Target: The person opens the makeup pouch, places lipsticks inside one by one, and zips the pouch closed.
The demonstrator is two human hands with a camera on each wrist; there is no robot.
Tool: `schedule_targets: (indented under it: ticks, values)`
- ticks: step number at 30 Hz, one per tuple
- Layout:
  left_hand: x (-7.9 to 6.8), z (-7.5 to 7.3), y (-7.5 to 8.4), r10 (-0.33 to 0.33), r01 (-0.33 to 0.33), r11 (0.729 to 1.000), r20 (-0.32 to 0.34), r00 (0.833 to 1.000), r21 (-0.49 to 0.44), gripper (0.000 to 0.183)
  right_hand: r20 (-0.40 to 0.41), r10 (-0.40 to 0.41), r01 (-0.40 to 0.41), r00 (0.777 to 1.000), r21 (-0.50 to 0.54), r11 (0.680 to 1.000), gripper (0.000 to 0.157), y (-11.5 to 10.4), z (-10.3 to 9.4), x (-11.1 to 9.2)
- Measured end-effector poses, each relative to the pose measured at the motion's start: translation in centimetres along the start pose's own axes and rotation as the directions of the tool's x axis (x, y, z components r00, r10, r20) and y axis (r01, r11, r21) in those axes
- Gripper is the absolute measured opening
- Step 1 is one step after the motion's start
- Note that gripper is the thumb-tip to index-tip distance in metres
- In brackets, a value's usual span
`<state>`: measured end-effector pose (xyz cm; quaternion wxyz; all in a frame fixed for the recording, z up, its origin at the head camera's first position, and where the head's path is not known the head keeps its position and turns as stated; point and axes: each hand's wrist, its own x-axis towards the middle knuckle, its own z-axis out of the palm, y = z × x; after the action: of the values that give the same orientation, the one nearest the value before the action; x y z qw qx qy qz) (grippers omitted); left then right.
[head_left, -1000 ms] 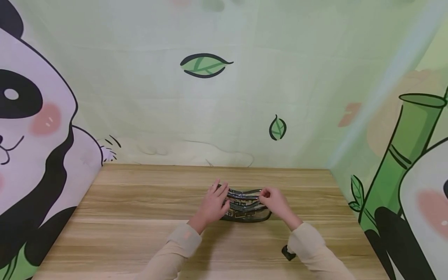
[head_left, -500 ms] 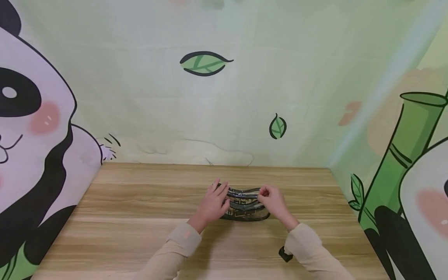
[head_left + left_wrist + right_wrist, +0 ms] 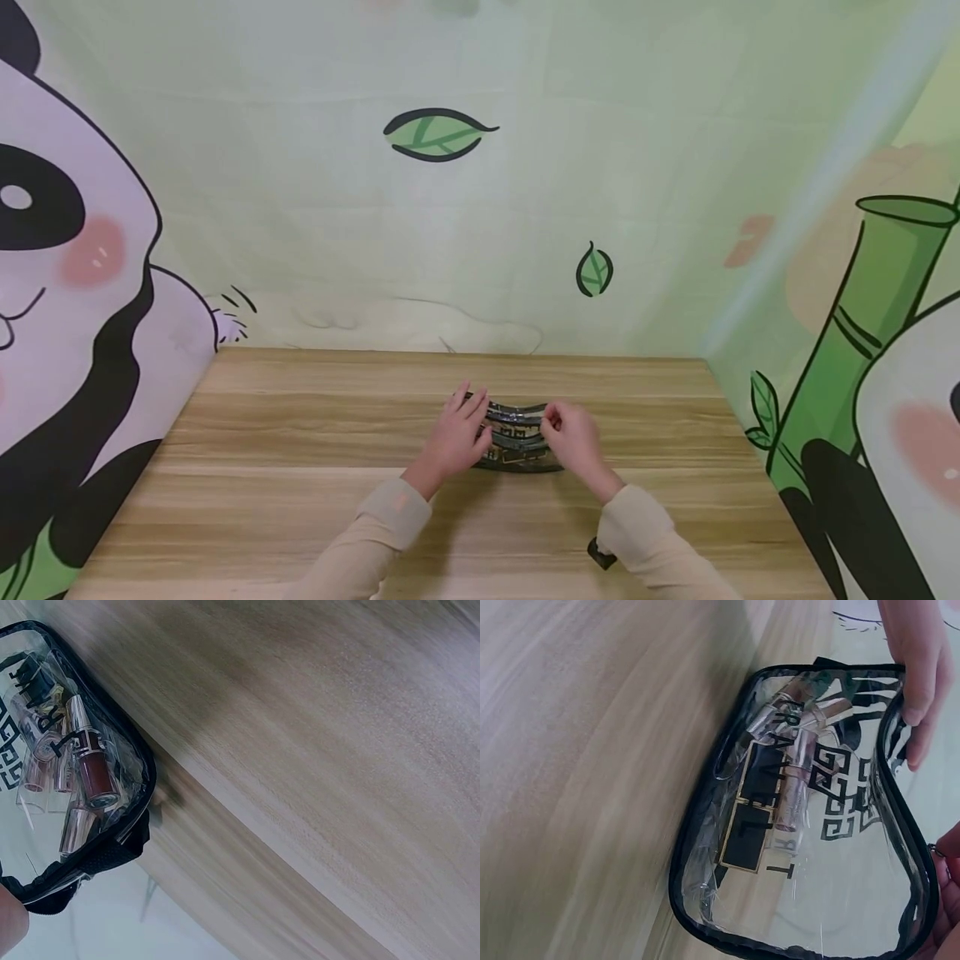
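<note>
A clear makeup bag [image 3: 521,457] with black trim stands on the table, printed with dark letters and a square pattern. Inside lie a dark red lip gloss tube [image 3: 96,776] with a silver cap, other small tubes, and black gold-edged cases [image 3: 745,836]. My left hand [image 3: 452,433] holds the bag's left end, thumb on the near side and fingers over the top edge. On the bag's upper edge, towards its right end, my right hand [image 3: 576,435] pinches the small metal zipper pull [image 3: 933,849]. That hand hides the right end in the head view.
The wood-grain table [image 3: 300,500] stretches around the bag on all sides. Behind it hangs a pale green cloth backdrop [image 3: 337,208] with pandas, leaves and bamboo. A small black device [image 3: 602,553] sits at the right cuff.
My right hand has slid left along the bag's top edge with the zipper pull, now covering the bag's right end. My left hand has stayed in place.
</note>
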<state>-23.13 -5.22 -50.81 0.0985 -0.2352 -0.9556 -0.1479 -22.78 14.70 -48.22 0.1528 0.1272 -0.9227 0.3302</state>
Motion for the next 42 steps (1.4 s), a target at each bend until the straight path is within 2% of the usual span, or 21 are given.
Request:
schedule_targets:
  ticks: [4,6,15,21,28,37,42]
  values:
    - [0.0,0.1,0.0,0.001,-0.001,1.000,0.001,1.000,0.004,0.048,-0.020,-0.095,0.093,0.995,-0.089,0.992,0.007,-0.2,0.3,-0.2]
    - [0.0,0.1,0.0,0.001,-0.001,1.000,-0.001,1.000,0.008,0.048,-0.021,-0.118,0.115,0.993,-0.112,0.987,0.008,-0.4,0.4,-0.2]
    - [0.1,0.2,0.0,0.002,-0.001,1.000,-0.014,1.000,0.027,0.048,-0.058,-0.152,0.141,0.987,-0.154,0.978,0.009,-0.4,1.1,-0.4]
    - [0.1,0.3,0.0,0.015,-0.013,0.999,-0.044,0.999,0.038,0.047,-0.044,-0.162,0.151,0.986,-0.189,0.970,0.009,-0.5,1.5,-0.5]
    - [0.1,0.5,-0.1,0.005,-0.004,1.000,-0.045,0.999,0.013,0.047,-0.058,-0.218,0.195,0.974,-0.267,0.944,0.011,-0.6,2.1,-0.4]
    - [-0.1,0.5,-0.2,0.032,-0.030,0.999,-0.094,0.995,0.021,0.045,-0.087,-0.282,0.241,0.956,-0.322,0.916,0.011,-0.9,3.0,-0.4]
    - [-0.2,0.8,-0.3,0.051,-0.048,0.998,-0.155,0.987,0.028,0.043,-0.113,-0.318,0.266,0.941,-0.335,0.904,0.010,-1.0,3.5,-0.3]
